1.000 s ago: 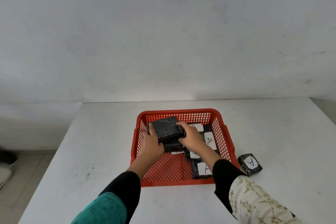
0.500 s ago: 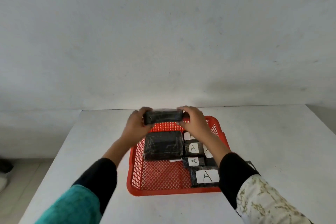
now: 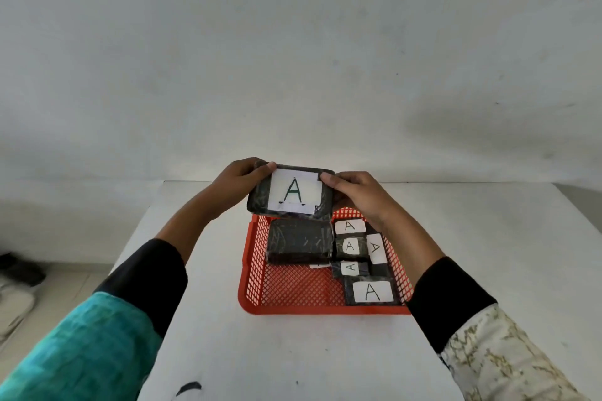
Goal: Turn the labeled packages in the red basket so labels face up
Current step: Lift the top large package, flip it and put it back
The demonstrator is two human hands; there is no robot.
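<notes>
My left hand and my right hand hold a black wrapped package by its two ends, above the far side of the red basket. Its white label with a letter A faces me. Below it in the basket lies a large black package with no label showing on top; a white edge peeks out under it. Along the basket's right side lie several smaller packages with A labels up, the nearest one at the front right corner.
The basket stands on a white table against a pale wall. A dark smudge marks the table near its front left edge. Shoes lie on the floor at the left.
The package has been lifted out of the basket with both hands and turned over, from dark side up, through edge-on, to label facing me. The camera view has shifted closer.
</notes>
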